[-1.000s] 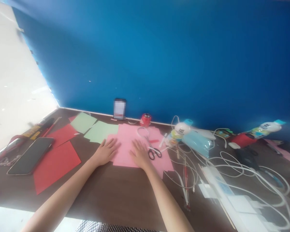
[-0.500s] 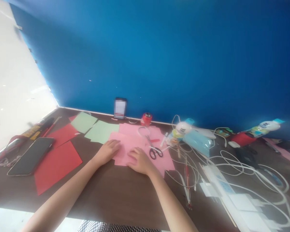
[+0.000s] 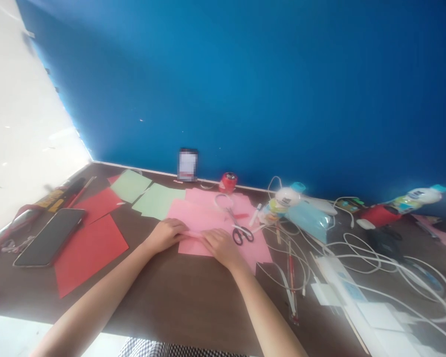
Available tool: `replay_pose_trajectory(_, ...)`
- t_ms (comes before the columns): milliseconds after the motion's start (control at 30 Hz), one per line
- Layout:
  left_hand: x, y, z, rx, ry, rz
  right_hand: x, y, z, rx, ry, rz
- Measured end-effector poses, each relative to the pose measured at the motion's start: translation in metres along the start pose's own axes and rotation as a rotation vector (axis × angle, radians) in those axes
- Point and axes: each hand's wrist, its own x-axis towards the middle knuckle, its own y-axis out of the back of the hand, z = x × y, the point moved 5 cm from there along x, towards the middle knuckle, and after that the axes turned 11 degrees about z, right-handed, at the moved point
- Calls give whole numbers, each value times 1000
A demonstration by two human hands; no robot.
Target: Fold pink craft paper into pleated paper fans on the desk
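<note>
Pink sheets of paper point(image 3: 192, 214) lie overlapping in the middle of the table. The near edge of the top pink sheet is turned up in a narrow fold between my hands. My left hand point(image 3: 166, 235) pinches the left end of that fold, its fingers bent over the edge. At the right end my right hand point(image 3: 220, 246) is closed on the same fold, fingers pointing left; its thumb is mostly hidden. Black-handled scissors point(image 3: 242, 235) rest on the pink paper just beyond my right hand.
Red sheets point(image 3: 92, 253), green sheets point(image 3: 156, 200) and a phone point(image 3: 51, 237) lie on the left. A red tape-like roll point(image 3: 228, 182) stands near the blue wall. To the right are glue bottles point(image 3: 287, 196), tangled white cables point(image 3: 357, 267) and a power strip point(image 3: 342, 282).
Both hands have closed on the pink sheet's near edge, which is now turned up where it lay flat before. The right hand has shifted slightly, and the view has moved a little.
</note>
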Motion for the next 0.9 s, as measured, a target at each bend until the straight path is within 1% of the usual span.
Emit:
replay_pose_trajectory(167,-4,-2,-6,110,-5,46,0,-1,1,-26,-35,5)
replay_pose_trajectory(333,-2,5,-4,186,-19,98,2,4,1,-60,-19,37)
replay_pose_trajectory(400,-1,6,-1,189,-67,93,2,5,3,-93,-14,54)
replay_pose_trajectory(467,-1,6,0,189,-116,63,1,5,5,-120,-12,57)
replay_pose_trajectory(567,-4,1,-3,196,-128,-5,-1,1,6,-127,-10,38)
replay_pose_trajectory(633,-5,1,-3,204,-127,3,-2,-2,7,-119,-24,44)
replay_pose_trajectory(667,-4,3,-1,212,-129,44,-2,-2,8,-109,-46,67)
replay_pose_trajectory(700,-2,7,1,227,-121,124,-2,-1,10,-92,-82,108)
replay_pose_trajectory(733,-1,13,3,253,-93,243,-2,1,12,-59,-134,166)
replay_pose_trajectory(767,0,21,5,282,-45,387,-2,5,14,-11,-205,242)
replay_pose_trajectory(800,0,28,6,308,13,529,-3,9,17,52,-301,327)
replay_pose_trajectory(833,-1,33,9,320,64,639,-4,13,20,127,-421,412)
replay_pose_trajectory(867,-2,36,12,317,98,698,-7,16,23,210,-554,485)
replay_pose_trajectory(900,-2,36,16,297,101,697,-10,17,25,297,-689,540)
